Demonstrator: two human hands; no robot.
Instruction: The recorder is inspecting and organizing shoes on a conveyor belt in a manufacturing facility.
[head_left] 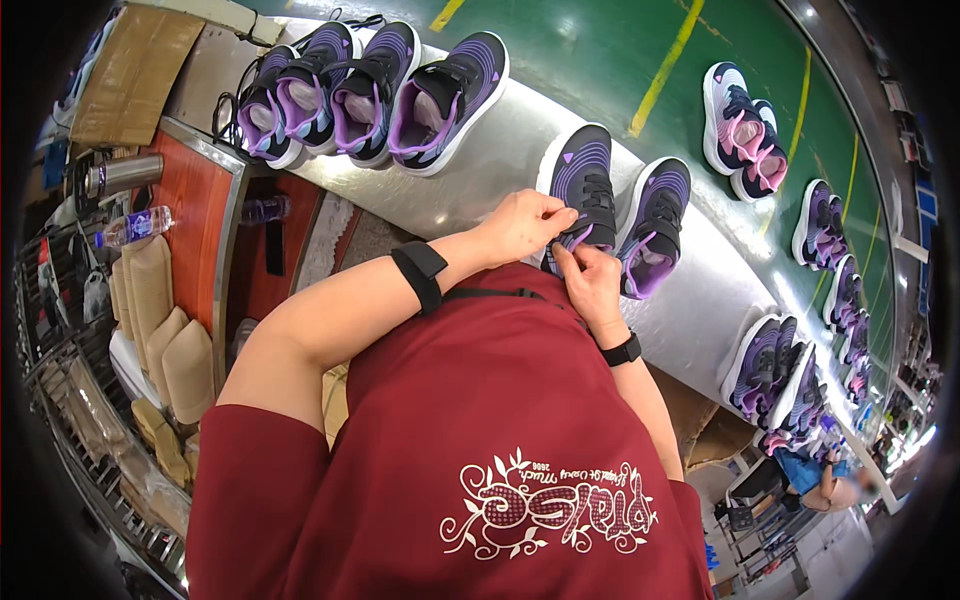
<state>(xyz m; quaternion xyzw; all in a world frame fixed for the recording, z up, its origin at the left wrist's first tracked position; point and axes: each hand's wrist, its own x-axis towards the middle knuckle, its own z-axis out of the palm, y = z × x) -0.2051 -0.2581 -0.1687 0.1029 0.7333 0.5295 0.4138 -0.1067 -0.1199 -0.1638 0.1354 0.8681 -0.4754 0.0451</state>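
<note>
In the head view, the handled shoe [586, 175], black with purple stripes, is set on a metal bench [690, 322] directly in front of the body. Its long axis is pointed away from the wearer: the toe is turned outward, past the fingers, and the heel is brought close to the dark red shirt [470, 390]. Both hands are placed at its ankle opening, so neither is clearly the nearer. It is reached from the left by the left hand [527, 226], whose thumb and forefinger are drawn together on the collar's edge. From the heel side it is met by the right hand [592, 283], its fingertips likewise pinched in at the collar. Whether lining, strap or tongue is gripped cannot be made out, since the spot is largely covered by the fingers.

Just to the right, a matching shoe [657, 222] is stood alongside, its toe also pointed outward, and room on that side is narrowed by it. To the left, a row of four similar shoes [385, 85] is lined up. Beyond, on a green surface [590, 62] with yellow stripes, a pink-lined pair [735, 115] is placed; more shoes [757, 368] are clustered farther right.
</note>
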